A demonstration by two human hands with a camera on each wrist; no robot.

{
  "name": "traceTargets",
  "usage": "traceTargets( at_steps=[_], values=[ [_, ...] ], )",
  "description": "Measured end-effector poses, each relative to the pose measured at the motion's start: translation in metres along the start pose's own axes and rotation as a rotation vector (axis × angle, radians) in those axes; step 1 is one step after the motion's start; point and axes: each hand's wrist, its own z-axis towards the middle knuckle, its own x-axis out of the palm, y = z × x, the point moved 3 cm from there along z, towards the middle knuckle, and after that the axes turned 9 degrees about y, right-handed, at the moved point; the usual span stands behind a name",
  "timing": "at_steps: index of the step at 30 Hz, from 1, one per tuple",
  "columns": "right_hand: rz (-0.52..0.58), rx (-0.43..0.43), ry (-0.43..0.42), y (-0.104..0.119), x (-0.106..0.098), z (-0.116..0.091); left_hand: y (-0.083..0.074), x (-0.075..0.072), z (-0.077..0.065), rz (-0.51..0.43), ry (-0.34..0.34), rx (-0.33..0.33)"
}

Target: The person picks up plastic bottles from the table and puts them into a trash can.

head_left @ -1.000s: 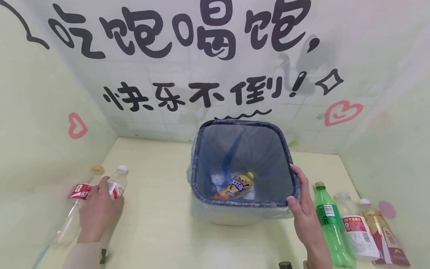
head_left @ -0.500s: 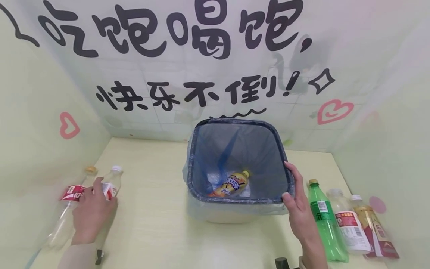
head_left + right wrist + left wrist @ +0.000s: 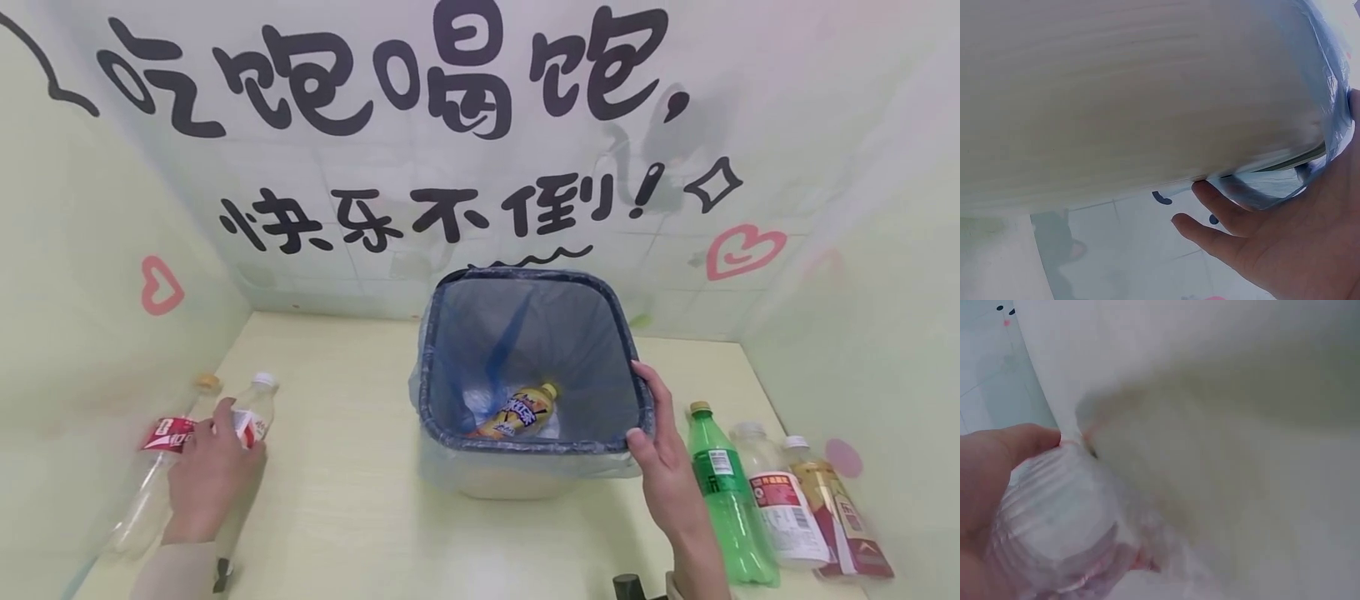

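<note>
At the left of the head view, my left hand point(image 3: 206, 479) grips a clear plastic bottle point(image 3: 260, 407) that lies on the table, with a white cap and a red-and-white label. The left wrist view shows the ribbed end of the clear bottle point(image 3: 1054, 512) between thumb and fingers. My right hand point(image 3: 667, 483) holds the right side of the trash bin point(image 3: 532, 448), thumb and index finger at its bag-lined rim. In the right wrist view, two fingers point(image 3: 1210, 240) stretch along the pale side of the bin. A yellow drink bottle point(image 3: 522, 411) lies inside on the bag.
Beside the left hand lies another clear bottle point(image 3: 142, 500) with an orange cap and red label. Right of the bin lie a green bottle point(image 3: 731, 508), a white-capped bottle point(image 3: 787, 517) and a gold-and-maroon labelled bottle point(image 3: 840, 521). Walls point(image 3: 480, 158) enclose the table's back and sides.
The head view has shifted slightly. Both hands keep their places at the clear bottle and the bin's rim, and the bottles have not visibly moved.
</note>
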Motion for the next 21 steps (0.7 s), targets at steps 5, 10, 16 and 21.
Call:
traceTargets(
  at_steps=[5, 10, 16, 21],
  values=[
    [0.011, -0.019, 0.015, -0.001, 0.001, 0.0, 0.001, -0.01, 0.001, -0.016, 0.056, 0.001],
    [0.027, -0.03, 0.019, 0.0, 0.001, 0.001, -0.008, -0.024, 0.004, 0.006, 0.061, 0.054],
    [0.026, -0.031, 0.018, 0.0, 0.0, 0.001, -0.02, -0.035, 0.004, -0.004, 0.038, 0.069],
    [0.007, 0.007, 0.015, 0.0, -0.001, 0.001, -0.025, -0.045, -0.001, 0.003, 0.011, 0.081]
  ],
)
